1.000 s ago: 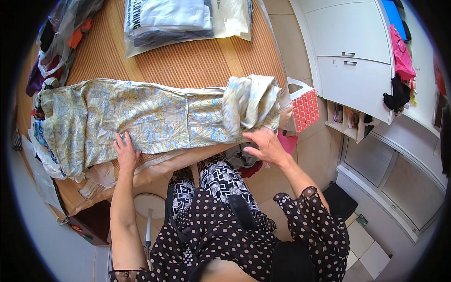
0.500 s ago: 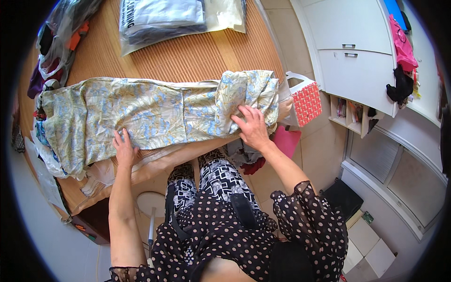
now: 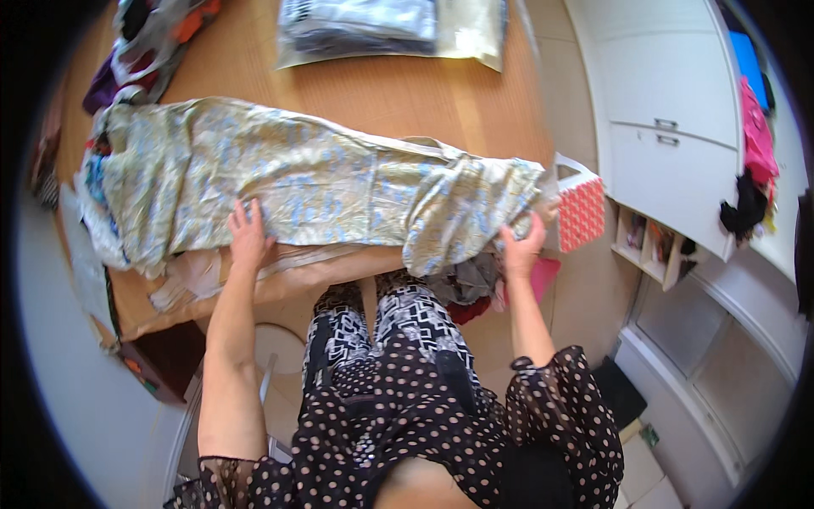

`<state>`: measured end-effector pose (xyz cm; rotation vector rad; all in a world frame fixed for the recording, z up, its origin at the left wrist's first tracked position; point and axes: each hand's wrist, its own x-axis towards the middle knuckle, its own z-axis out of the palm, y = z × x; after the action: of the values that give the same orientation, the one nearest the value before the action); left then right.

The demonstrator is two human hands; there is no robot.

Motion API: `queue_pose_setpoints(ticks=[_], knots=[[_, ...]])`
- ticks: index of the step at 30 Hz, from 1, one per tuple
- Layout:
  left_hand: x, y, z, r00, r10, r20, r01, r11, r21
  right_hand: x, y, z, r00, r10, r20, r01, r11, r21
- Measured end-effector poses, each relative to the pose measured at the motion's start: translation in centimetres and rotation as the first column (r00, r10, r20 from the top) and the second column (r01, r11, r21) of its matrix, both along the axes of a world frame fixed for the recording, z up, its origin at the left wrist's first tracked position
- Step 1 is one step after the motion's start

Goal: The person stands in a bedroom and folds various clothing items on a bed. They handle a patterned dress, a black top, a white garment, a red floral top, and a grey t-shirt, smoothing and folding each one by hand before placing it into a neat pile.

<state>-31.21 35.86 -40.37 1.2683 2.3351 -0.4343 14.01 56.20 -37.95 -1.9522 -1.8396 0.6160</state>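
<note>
A long floral garment (image 3: 305,174), cream with blue and yellow print, is spread across the table. Its right end is doubled over into a loose, rumpled flap (image 3: 458,208) that droops past the table's near edge. My left hand (image 3: 248,240) rests on the garment's near edge with its fingers spread. At the right end of the flap is my right hand (image 3: 523,248), thumb and fingers apart against the cloth's edge. Slight blur softens those fingers.
A clear packet of folded clothes (image 3: 365,30) lies at the table's far side. Plastic-wrapped clothes (image 3: 157,55) are heaped at far left. A red-patterned white container (image 3: 582,212) stands right of the table. Grey cloth (image 3: 462,280) sits below the flap. White cabinets (image 3: 674,170) line the right.
My right hand has moved off the top of the flap to its right end. The flap has shifted toward me and lies more crumpled. The view has turned slightly; my left hand stays on the near edge.
</note>
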Motion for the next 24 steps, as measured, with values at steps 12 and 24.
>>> queue_pose_setpoints(ticks=[12,24], knots=[[0.3,0.2,0.8,0.995,0.096,0.025,-0.096,0.995,-0.008,-1.8,0.0,-5.2,0.915,-0.317,-0.25,0.187,0.882,-0.433],[8.5,1.1,3.2,0.945,-0.137,0.298,-0.008,0.898,0.44,11.5,10.7,1.2,0.789,-0.023,0.614,0.223,0.942,-0.251]])
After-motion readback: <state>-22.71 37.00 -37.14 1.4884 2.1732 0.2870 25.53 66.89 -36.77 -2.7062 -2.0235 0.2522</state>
